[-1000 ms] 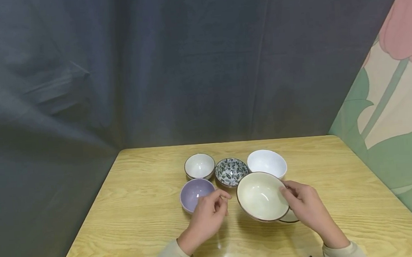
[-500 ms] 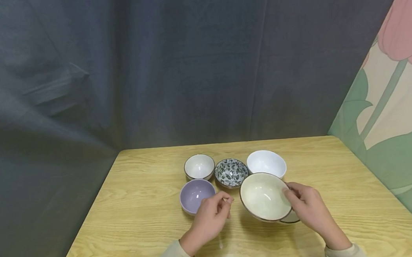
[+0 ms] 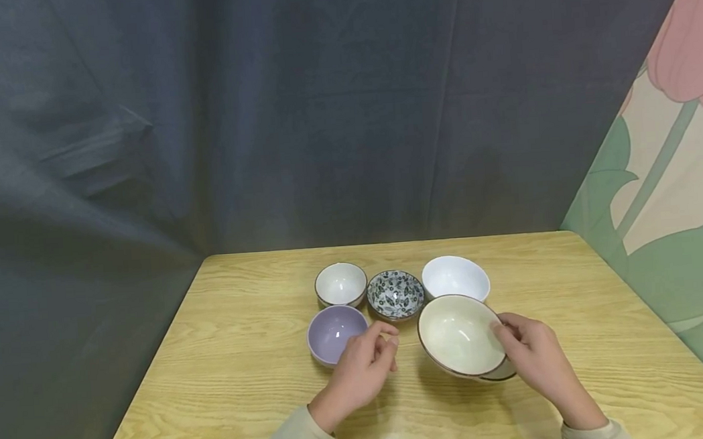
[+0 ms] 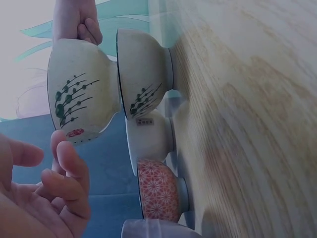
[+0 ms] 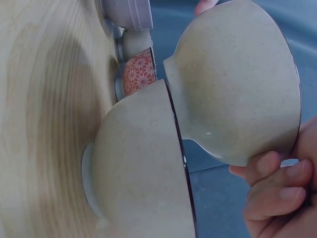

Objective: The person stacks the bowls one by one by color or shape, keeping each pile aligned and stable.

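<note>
My right hand (image 3: 540, 358) grips a cream bowl (image 3: 458, 334) by its right edge, thumb inside the brown rim and fingers underneath. This bowl is tilted and held above a similar cream bowl (image 5: 141, 163) that stands upright on the table, mostly hidden from the head view. In the left wrist view the held bowl (image 4: 81, 89) shows a green plant pattern, its foot close over the lower bowl's rim. My left hand (image 3: 360, 368) hovers left of the held bowl with loosely bent fingers and nothing in them, overlapping the purple bowl (image 3: 333, 331).
Behind stand a white bowl with a dark rim (image 3: 340, 284), a dark floral-patterned bowl (image 3: 396, 295) with a red outside, and a plain white bowl (image 3: 455, 277). They sit close together on the wooden table (image 3: 233, 361). A dark curtain (image 3: 321, 114) hangs at the back.
My right hand has shifted slightly to the right with the tilted cream bowl, covering more of the lower bowl. My left hand has drifted a little to the right. The other bowls stay put.
</note>
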`<action>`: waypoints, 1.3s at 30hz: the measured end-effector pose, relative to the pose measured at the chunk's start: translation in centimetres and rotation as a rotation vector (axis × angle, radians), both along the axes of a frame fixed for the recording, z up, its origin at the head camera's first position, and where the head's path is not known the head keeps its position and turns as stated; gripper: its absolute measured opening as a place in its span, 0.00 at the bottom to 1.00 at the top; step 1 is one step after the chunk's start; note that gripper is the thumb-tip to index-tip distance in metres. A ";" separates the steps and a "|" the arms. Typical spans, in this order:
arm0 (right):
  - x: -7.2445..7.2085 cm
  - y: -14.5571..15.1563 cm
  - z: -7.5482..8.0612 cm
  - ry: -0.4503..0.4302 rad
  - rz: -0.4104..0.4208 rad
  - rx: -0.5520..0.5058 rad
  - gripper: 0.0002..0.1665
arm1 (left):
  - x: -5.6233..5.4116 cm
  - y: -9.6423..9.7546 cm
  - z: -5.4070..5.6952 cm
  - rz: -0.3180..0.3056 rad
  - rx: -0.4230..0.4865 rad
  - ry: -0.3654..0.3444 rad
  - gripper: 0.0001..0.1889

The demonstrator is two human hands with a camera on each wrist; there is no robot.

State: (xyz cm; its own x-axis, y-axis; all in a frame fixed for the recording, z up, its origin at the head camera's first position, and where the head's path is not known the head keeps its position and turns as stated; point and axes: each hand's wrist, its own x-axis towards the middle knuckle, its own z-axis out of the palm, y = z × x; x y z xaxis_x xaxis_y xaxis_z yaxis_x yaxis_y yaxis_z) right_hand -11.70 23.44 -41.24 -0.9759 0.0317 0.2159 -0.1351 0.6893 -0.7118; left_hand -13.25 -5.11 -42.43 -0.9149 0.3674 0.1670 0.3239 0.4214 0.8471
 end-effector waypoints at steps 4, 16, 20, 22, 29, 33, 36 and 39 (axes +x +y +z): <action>0.0 0.2 -0.1 -0.012 -0.006 -0.002 0.20 | 0.0 0.2 -0.1 -0.022 0.009 -0.026 0.13; -0.2 1.2 -0.5 -0.002 -0.041 -0.003 0.20 | -0.5 1.4 -0.6 -0.100 0.033 -0.153 0.17; -0.3 1.3 -0.5 -0.015 -0.040 -0.010 0.21 | -0.6 1.8 -0.7 -0.120 0.021 -0.169 0.22; -0.3 1.5 -0.5 -0.016 -0.042 -0.007 0.22 | -0.6 1.9 -0.7 -0.129 0.015 -0.169 0.23; -0.3 1.8 -0.8 -0.011 -0.050 0.011 0.21 | -0.6 2.4 -0.7 -0.158 0.056 -0.150 0.21; -0.3 1.9 -1.0 -0.040 -0.053 -0.001 0.22 | -0.6 2.6 -0.6 -0.169 0.057 -0.134 0.21; -0.2 1.9 -1.1 -0.063 -0.056 -0.005 0.23 | -0.7 2.7 -0.8 -0.177 0.037 -0.104 0.23; -0.2 1.8 -1.2 -0.072 -0.055 -0.006 0.24 | -0.6 2.9 -1.0 -0.186 0.025 -0.082 0.24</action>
